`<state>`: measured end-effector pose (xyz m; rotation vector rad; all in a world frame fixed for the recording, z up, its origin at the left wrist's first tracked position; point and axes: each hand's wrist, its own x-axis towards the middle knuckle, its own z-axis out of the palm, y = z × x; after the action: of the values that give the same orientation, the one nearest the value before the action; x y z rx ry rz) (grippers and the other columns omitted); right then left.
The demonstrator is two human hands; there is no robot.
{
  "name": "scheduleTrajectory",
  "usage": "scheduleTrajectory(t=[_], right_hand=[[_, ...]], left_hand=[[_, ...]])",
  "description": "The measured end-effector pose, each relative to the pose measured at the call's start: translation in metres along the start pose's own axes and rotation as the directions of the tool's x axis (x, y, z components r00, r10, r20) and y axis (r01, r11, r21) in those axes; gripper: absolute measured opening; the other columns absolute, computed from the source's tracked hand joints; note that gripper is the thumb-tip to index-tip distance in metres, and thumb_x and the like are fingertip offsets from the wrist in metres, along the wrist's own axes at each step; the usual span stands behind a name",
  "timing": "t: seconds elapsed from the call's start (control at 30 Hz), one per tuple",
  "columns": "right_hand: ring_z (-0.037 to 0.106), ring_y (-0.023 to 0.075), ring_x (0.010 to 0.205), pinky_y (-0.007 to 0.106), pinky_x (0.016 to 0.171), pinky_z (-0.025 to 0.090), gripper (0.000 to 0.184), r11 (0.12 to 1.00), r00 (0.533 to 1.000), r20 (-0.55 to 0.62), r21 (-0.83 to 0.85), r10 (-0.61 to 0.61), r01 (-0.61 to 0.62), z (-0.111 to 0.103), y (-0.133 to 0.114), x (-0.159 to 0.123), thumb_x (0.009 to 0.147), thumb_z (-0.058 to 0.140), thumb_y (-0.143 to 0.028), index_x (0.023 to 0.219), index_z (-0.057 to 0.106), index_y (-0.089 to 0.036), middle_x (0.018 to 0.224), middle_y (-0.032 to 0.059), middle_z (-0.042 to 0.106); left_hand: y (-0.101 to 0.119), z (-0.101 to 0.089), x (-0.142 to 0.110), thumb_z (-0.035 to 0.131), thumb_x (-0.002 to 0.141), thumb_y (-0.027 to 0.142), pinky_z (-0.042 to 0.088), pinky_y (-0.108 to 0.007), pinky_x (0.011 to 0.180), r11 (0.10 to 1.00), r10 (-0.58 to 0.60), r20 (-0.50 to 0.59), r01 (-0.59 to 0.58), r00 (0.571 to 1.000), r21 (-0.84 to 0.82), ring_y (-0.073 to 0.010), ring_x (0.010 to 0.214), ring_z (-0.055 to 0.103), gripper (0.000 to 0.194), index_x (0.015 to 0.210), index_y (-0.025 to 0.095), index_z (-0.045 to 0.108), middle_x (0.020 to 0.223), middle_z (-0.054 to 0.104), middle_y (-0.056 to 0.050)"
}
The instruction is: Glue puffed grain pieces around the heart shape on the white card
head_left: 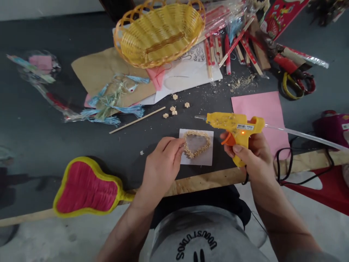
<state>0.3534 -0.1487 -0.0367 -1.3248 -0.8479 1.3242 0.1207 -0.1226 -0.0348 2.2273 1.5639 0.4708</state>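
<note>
We see the two hands apart. The right hand (257, 153) is wrapped round the handle of a yellow glue gun (229, 122), its palm and part of the grip hidden from us. The left hand (163, 160) reaches to the left side of a beaded heart (208, 142); its fingertips cover that spot, so we cannot tell whether they pinch anything or merely touch. The heart lies on a white card (202, 160) close to the near edge of the bench (131, 149).

The glue stick (300, 133) runs out of view on the right, past a purple object (332, 129) that is also cut off. Towards the far edge, the yellow basket (163, 25) loses a little of its rim to the top of our view. Near the far right corner, scissors (285, 85) show their handles — the blades we cannot make out. At the near edge, left, the forearm hides the end of a crimson-and-yellow paddle (87, 187).
</note>
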Motion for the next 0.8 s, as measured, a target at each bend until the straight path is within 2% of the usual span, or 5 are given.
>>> scheduleTrajectory(t=[0.2,0.33,0.5,0.63,0.8], right_hand=[[0.063,0.0142,0.070,0.029,0.060,0.052,0.044,0.999,0.999,0.010,0.003,0.036,-0.036,0.001,0.006,0.007,0.082,0.069,-0.032,0.122,0.050,-0.032,0.100,0.0001,0.071],[0.062,0.0138,0.072,0.027,0.059,0.050,0.042,0.999,0.999,0.024,0.013,0.046,-0.047,0.000,0.004,0.005,0.083,0.069,-0.033,0.121,0.052,-0.033,0.098,-0.0005,0.070],[0.062,0.0130,0.071,0.026,0.057,0.049,0.040,0.998,0.999,0.027,0.051,0.033,-0.034,-0.002,0.003,0.004,0.084,0.070,-0.033,0.120,0.052,-0.033,0.102,-0.0005,0.069],[0.060,0.0136,0.066,0.027,0.053,0.048,0.037,0.998,0.998,0.044,0.048,0.050,-0.052,-0.003,0.004,0.004,0.083,0.072,-0.037,0.115,0.054,-0.032,0.094,-0.0004,0.069],[0.062,0.0138,0.069,0.027,0.054,0.050,0.035,0.997,0.997,0.061,0.053,0.055,-0.059,-0.003,0.003,0.005,0.083,0.072,-0.036,0.113,0.055,-0.033,0.095,-0.0003,0.070]], left_hand=[[-0.005,0.003,0.005,0.059,0.094,0.028,0.058,-0.028,0.073,0.983,-0.150,0.006,0.150,0.989,-0.108,-0.0162,0.081,0.071,0.016,0.107,0.022,0.066,0.094,0.071,-0.002],[-0.008,0.006,0.012,0.060,0.093,0.028,0.056,-0.028,0.070,0.970,-0.204,0.032,0.207,0.978,-0.128,-0.0158,0.079,0.070,0.014,0.103,0.022,0.067,0.092,0.072,-0.002],[-0.012,0.008,0.015,0.059,0.093,0.028,0.054,-0.027,0.068,0.969,-0.206,0.065,0.213,0.976,-0.128,-0.0157,0.080,0.071,0.013,0.100,0.021,0.067,0.090,0.073,-0.002],[-0.013,0.008,0.014,0.058,0.094,0.029,0.055,-0.027,0.069,0.968,-0.206,0.076,0.215,0.976,-0.131,-0.0160,0.080,0.071,0.014,0.100,0.021,0.067,0.090,0.073,-0.002],[-0.012,0.006,0.011,0.056,0.095,0.028,0.057,-0.029,0.074,0.967,-0.191,0.072,0.200,0.979,-0.158,-0.0156,0.081,0.071,0.017,0.108,0.022,0.066,0.096,0.073,-0.003]])
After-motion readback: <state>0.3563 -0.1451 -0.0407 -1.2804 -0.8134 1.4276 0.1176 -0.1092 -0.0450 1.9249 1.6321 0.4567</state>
